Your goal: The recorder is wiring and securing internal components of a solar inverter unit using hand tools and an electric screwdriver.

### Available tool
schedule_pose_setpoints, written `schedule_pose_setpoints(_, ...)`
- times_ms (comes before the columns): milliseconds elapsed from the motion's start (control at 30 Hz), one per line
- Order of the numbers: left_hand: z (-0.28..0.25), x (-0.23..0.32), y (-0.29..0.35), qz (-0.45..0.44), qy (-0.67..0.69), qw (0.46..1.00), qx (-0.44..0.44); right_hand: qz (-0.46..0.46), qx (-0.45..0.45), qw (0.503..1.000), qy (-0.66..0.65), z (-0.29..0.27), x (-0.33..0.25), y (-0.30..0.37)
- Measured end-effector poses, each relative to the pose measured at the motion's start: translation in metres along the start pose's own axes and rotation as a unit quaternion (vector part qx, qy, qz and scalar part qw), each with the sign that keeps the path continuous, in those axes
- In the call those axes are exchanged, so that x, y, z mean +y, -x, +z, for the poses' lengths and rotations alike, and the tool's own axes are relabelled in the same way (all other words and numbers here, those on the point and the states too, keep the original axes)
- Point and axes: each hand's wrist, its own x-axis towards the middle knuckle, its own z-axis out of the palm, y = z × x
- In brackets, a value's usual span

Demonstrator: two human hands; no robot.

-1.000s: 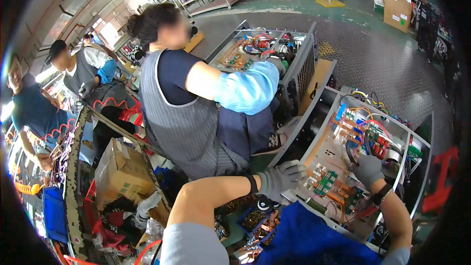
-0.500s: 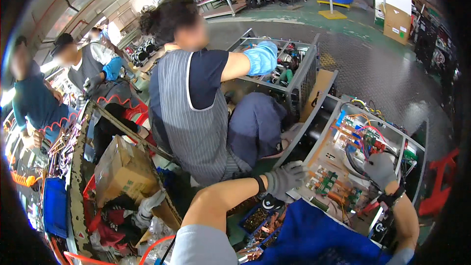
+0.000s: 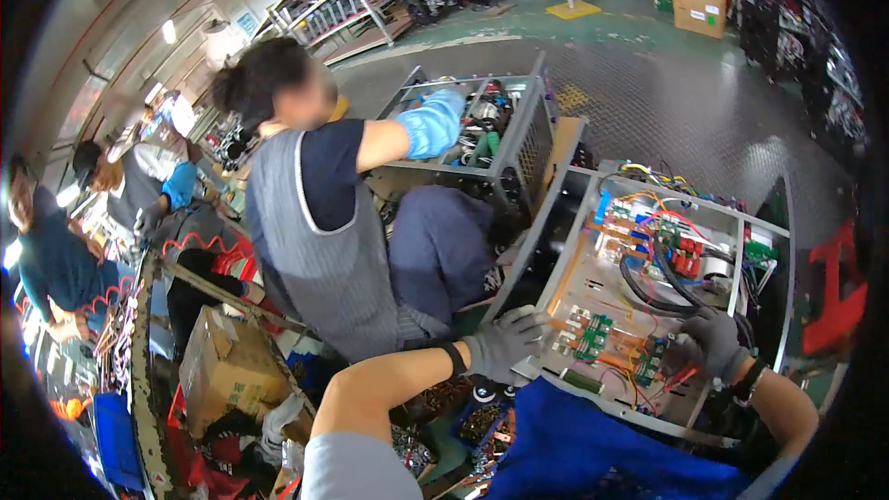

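An open metal chassis (image 3: 574, 310) lies in front of me, with green circuit boards (image 3: 593, 338), copper bars and coloured wires inside. My left hand (image 3: 509, 343), in a grey glove, rests at its left edge with the fingers stretched out. My right hand (image 3: 718, 341), also gloved in grey, is over the right part of the chassis, beside a small green board and red-tipped leads. Its fingers curl downward; what they hold, if anything, is hidden. Thick black cables (image 3: 662, 292) loop just beyond that hand, near a row of red and green parts (image 3: 683, 256).
A co-worker (image 3: 315, 222) in a striped vest sits at the left, reaching with a blue sleeve into another metal cabinet (image 3: 523, 130). Small-parts bins (image 3: 482, 426) sit below my left arm. A cardboard box (image 3: 231, 370) stands at left; a red stand (image 3: 833, 292) at right.
My right hand has drawn back toward me, uncovering the black cables. My left hand stays at the chassis edge. The whole view has shifted, moving the surroundings leftward.
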Motion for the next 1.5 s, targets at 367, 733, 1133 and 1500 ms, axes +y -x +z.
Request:
schedule_pose_setpoints(367, -0.016, 0.005, -0.007, -0.001, -0.027, 1.000, -0.010, -0.013, 0.006, 1.000, 0.012, 0.002, 0.008, -0.002)
schedule_pose_setpoints(733, -0.004, -0.003, -0.003, -0.089, -0.025, 0.988, -0.120, -0.062, 0.034, 0.998, 0.003, 0.019, 0.039, 0.009)
schedule_pose_setpoints(1133, -0.012, 0.007, -0.010, 0.025, -0.097, 0.995, 0.028, 0.046, 0.055, 0.997, -0.041, -0.016, 0.014, 0.001)
schedule_pose_setpoints(1500, -0.085, 0.065, -0.119, -0.135, 0.306, 0.942, 0.031, 0.085, 0.021, 0.996, 0.016, -0.085, 0.012, 0.091)
